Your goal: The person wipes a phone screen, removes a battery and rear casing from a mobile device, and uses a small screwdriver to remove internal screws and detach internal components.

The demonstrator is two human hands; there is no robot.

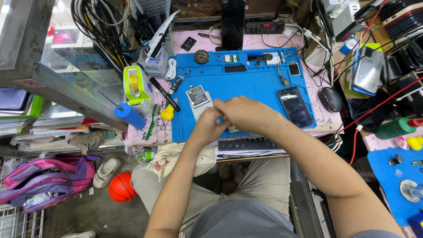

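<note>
Two hands meet over a white phone on the blue repair mat.

Both work at the mat's (246, 83) front edge, about 6 o'clock on it. Left hand (207, 128) pinches the white phone's (200, 105) lower end, fingers closed on it. Right hand (242, 113) sits curled on top, touching the left; can't tell what its fingers grip. A dark phone (295, 106) lies at 3 o'clock, well apart, with a mouse (330, 99) just past it. A black marker (164, 94) and yellow duck (167, 113) sit at 9 o'clock on the pink surface (145, 134).
</note>
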